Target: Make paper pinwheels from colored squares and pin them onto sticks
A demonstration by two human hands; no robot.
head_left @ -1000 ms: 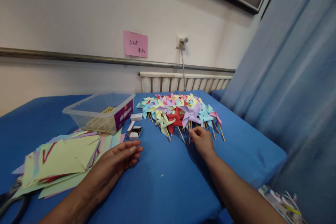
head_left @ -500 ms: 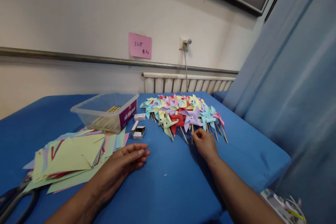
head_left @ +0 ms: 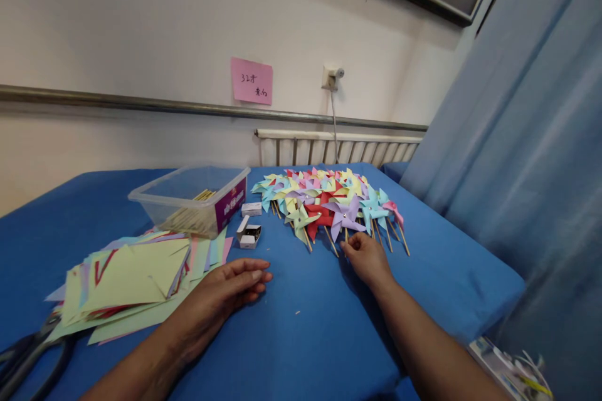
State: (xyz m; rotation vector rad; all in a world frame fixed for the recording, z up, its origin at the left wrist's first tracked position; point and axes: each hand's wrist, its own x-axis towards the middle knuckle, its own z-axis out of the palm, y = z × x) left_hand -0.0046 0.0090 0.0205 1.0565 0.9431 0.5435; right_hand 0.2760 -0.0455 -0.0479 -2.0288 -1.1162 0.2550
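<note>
My right hand pinches the thin wooden stick of a lilac paper pinwheel, at the front of a pile of pinwheels. A red pinwheel and a pale green one lie just left of it, and a light blue one lies to its right. My left hand rests over the blue table, holding nothing, its fingers loosely stretched and a little apart. Beyond its fingertips stands a small white box with its flap up and small dark pieces inside.
A clear plastic tub of wooden sticks stands at the back left, with another small white box beside it. Stacked coloured paper and dark-handled scissors lie on the left. A blue curtain hangs at the right.
My right hand has shifted very slightly down and left on the lilac pinwheel's stick. My left hand has hardly moved, and the view has shifted a little.
</note>
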